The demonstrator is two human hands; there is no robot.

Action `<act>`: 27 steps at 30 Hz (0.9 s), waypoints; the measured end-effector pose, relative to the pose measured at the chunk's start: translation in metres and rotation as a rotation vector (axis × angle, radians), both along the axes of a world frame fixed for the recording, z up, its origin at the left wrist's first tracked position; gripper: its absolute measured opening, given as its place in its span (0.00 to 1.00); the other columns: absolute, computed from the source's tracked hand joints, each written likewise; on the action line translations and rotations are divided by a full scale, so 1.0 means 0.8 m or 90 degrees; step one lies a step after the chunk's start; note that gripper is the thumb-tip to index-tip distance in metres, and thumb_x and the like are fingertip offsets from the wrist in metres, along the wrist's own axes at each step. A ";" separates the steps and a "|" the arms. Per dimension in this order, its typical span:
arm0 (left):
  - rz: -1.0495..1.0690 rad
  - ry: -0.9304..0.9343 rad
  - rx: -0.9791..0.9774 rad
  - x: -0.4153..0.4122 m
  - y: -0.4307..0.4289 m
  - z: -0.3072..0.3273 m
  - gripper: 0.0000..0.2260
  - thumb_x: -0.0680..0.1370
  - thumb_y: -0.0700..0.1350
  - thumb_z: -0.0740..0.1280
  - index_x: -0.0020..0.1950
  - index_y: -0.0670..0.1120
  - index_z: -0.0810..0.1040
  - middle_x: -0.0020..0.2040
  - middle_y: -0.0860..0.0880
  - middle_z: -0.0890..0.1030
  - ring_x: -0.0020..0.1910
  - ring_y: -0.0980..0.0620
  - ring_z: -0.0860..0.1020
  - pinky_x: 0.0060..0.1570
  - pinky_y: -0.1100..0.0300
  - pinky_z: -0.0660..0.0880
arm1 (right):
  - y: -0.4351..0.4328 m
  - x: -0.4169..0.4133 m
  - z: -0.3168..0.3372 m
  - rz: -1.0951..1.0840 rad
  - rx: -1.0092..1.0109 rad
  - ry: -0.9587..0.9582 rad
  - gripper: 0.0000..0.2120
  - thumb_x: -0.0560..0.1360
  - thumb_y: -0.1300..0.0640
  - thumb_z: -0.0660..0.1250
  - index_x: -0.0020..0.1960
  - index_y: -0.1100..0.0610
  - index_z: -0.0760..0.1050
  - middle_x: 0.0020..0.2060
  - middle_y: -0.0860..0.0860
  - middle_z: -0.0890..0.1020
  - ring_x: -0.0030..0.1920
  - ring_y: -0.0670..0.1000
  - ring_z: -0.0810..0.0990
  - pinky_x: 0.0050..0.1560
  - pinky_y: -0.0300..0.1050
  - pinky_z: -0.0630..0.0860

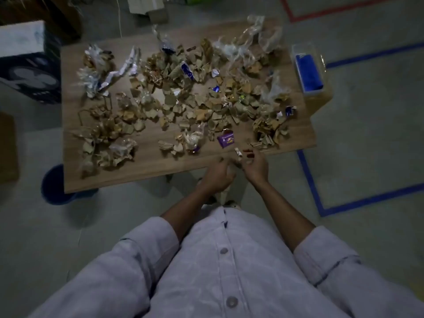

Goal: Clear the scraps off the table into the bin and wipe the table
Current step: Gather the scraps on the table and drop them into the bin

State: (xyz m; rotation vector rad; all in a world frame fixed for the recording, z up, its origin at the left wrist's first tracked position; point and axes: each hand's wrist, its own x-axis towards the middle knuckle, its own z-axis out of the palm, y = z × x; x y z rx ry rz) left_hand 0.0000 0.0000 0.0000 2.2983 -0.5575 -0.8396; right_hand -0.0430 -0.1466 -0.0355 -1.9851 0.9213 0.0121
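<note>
While scraps (pixel 183 95) abound, the box (pixel 296 50) holds cloth (pixel 308 73).

Left hand (pixel 217 176) beside right hand (pixel 256 167), half-curled

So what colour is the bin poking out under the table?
The bin is blue; the head view shows it.

Just beyond the fingers (pixel 252 158), a purple wrapper (pixel 226 141) and torn scraps (pixel 183 102) crowd the table (pixel 146 168). A bare strip of wood runs left of the fingers along the near edge. Far left, the blue bin (pixel 54 187) sits half under the table's corner.
</note>
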 end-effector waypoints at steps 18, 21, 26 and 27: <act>0.001 -0.025 -0.006 0.200 -0.014 -0.013 0.38 0.78 0.37 0.69 0.84 0.42 0.52 0.84 0.42 0.49 0.82 0.41 0.55 0.77 0.48 0.60 | 0.031 0.226 -0.009 0.077 0.144 0.023 0.28 0.79 0.61 0.64 0.79 0.52 0.66 0.75 0.54 0.68 0.67 0.54 0.76 0.67 0.53 0.77; 0.098 -0.106 -0.039 0.193 -0.020 -0.004 0.30 0.79 0.36 0.65 0.81 0.41 0.62 0.81 0.40 0.60 0.77 0.40 0.65 0.71 0.46 0.68 | 0.013 0.207 0.014 0.113 0.043 -0.046 0.29 0.79 0.65 0.65 0.79 0.54 0.65 0.75 0.55 0.67 0.67 0.52 0.75 0.64 0.47 0.77; 0.014 -0.177 0.000 0.135 -0.031 -0.016 0.21 0.74 0.36 0.69 0.67 0.41 0.77 0.65 0.38 0.77 0.63 0.37 0.75 0.63 0.42 0.71 | -0.049 0.108 0.010 0.201 -0.367 -0.122 0.31 0.77 0.48 0.68 0.78 0.52 0.66 0.78 0.59 0.64 0.78 0.60 0.63 0.78 0.59 0.59; -0.001 -0.169 -0.008 0.122 -0.036 -0.019 0.18 0.75 0.37 0.70 0.65 0.42 0.79 0.61 0.40 0.79 0.59 0.38 0.78 0.61 0.44 0.72 | -0.067 0.086 0.002 0.178 -0.374 -0.106 0.34 0.76 0.43 0.70 0.79 0.50 0.65 0.79 0.59 0.61 0.79 0.61 0.60 0.77 0.60 0.60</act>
